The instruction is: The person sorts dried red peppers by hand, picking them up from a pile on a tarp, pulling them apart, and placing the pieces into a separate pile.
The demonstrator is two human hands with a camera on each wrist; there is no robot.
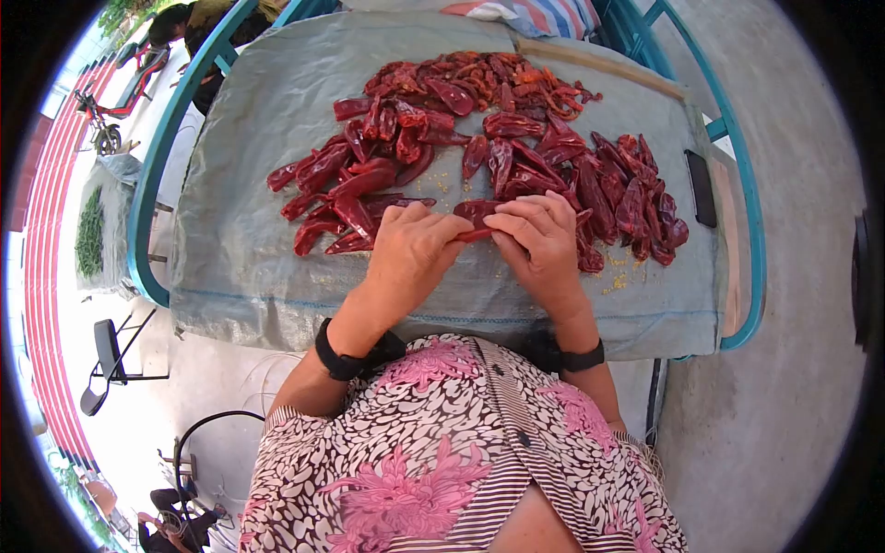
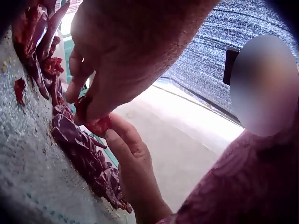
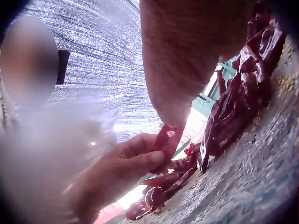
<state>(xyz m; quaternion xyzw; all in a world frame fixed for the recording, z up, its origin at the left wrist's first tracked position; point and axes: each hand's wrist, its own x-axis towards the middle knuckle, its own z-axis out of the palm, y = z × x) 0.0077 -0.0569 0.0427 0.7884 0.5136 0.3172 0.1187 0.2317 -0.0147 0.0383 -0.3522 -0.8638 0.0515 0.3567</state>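
Both hands meet over the near middle of the cloth, with a dried red chili pepper (image 1: 475,234) between them. My left hand (image 1: 406,249) pinches one end of it, and my right hand (image 1: 544,247) pinches the other. The right wrist view shows the wrinkled red skin of the chili (image 3: 168,140) stretched between the fingers. Left of the hands lies a heap of whole dried chilies (image 1: 355,180); another heap of chilies (image 1: 599,184) lies to the right, close beside the right hand. Farther back is a pile of smaller, flatter chili pieces (image 1: 516,78).
A grey-green woven sheet (image 1: 249,212) covers the work surface, edged by teal metal rails (image 1: 140,203). Yellow seeds (image 1: 622,276) are scattered near the heaps. A dark phone (image 1: 701,189) lies at the right edge. Along the back runs a wooden strip (image 1: 599,66).
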